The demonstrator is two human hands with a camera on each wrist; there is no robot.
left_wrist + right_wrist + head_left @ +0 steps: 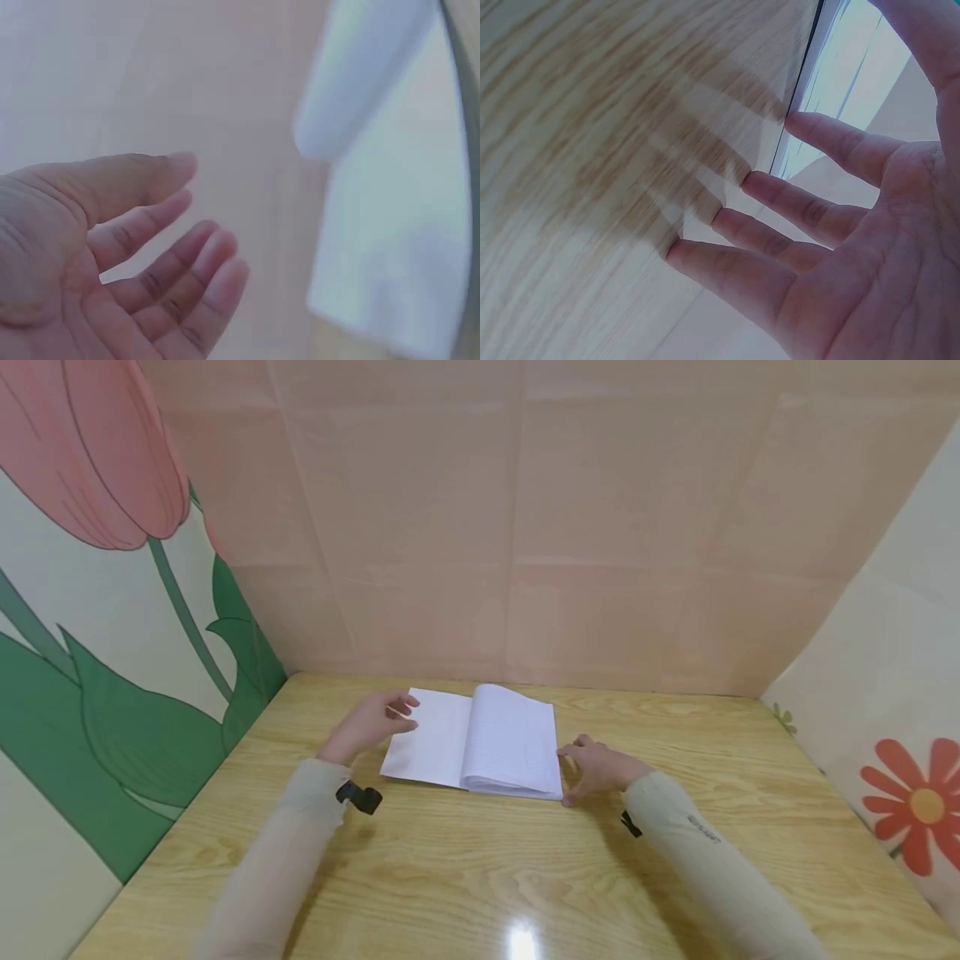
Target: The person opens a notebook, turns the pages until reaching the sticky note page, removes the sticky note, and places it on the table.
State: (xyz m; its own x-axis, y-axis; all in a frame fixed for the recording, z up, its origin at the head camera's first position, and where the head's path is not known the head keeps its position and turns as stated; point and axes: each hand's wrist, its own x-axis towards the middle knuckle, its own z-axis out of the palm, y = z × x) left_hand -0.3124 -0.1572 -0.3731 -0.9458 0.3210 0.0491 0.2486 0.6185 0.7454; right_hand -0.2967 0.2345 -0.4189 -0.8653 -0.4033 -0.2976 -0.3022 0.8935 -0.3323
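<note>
An open notebook (pixel 513 739) lies on the table, its lined pages arching up near the fold and its blank left leaf (pixel 430 741) spread flat. My left hand (pixel 369 723) hovers at the left leaf's outer edge, fingers loosely bent and holding nothing. In the left wrist view a gap shows between those fingertips (pixel 227 289) and the white leaf (pixel 394 232). My right hand (pixel 602 767) is at the notebook's right edge with fingers spread. Seen from the right wrist, the index fingertip (pixel 799 122) meets the page edges (pixel 847 75) and the other fingertips rest on the wood.
The wood-grain table (pixel 480 868) reaches back to a pink-beige sheet (pixel 420 527) hung behind it. A tulip-painted panel (pixel 112 693) borders the left side, a flower-printed panel (pixel 885 652) the right. Dark bands (pixel 360 796) sit at both wrists.
</note>
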